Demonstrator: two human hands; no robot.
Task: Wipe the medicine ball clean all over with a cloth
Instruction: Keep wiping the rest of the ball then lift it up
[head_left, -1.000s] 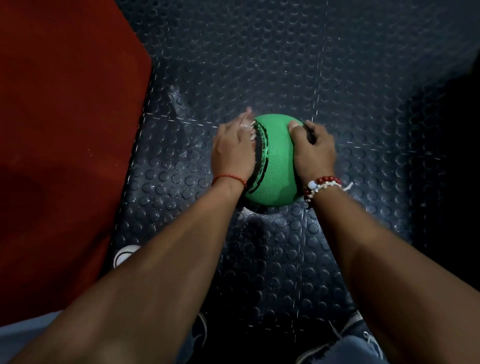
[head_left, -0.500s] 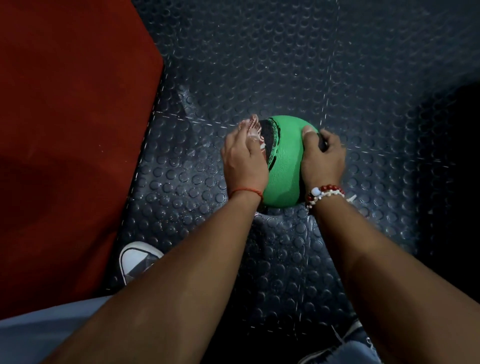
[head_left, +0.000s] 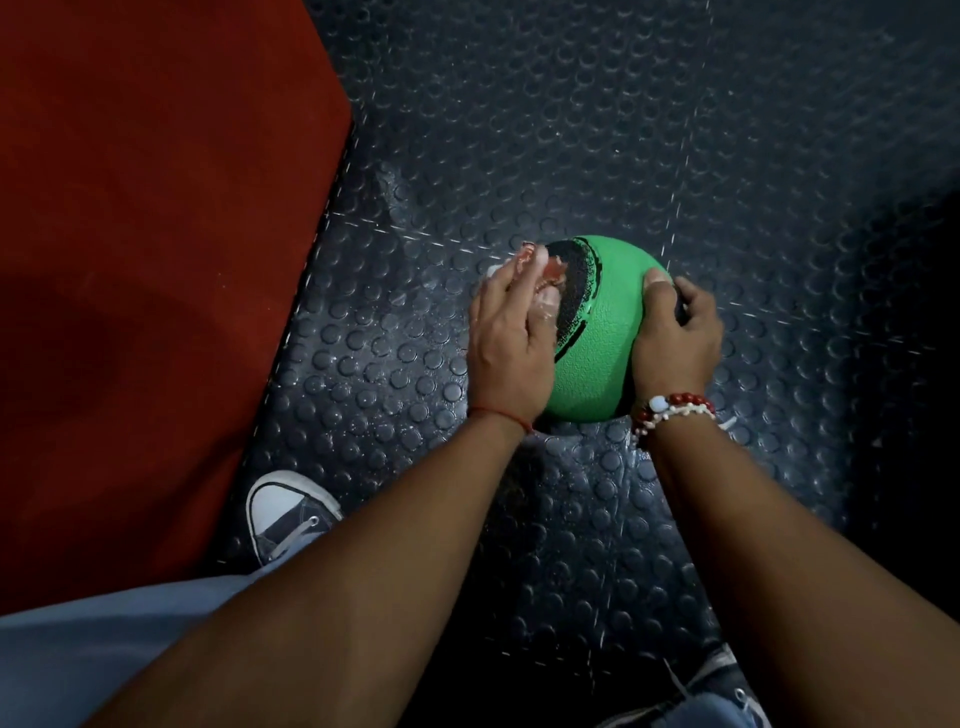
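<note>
Left grip (head_left: 506, 343) pressed flat over a pale, red-marked cloth (head_left: 540, 280) against the ball's left side; right grip (head_left: 675, 338) wrapped on the right side, thumb on top. Dark studded floor (head_left: 623, 130) across most of frame. Red mat (head_left: 145, 234) filling upper left. Green medicine ball (head_left: 597, 338), black-patterned, centre right on the floor. Sneaker (head_left: 288, 512) at lower left. Bead bracelet (head_left: 672, 410) on right wrist; red thread (head_left: 501, 415) on left.

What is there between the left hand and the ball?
In the head view, a crumpled cloth, pale with red marks, lies pressed between the left hand and the green ball. Only its edge shows past the fingers.
</note>
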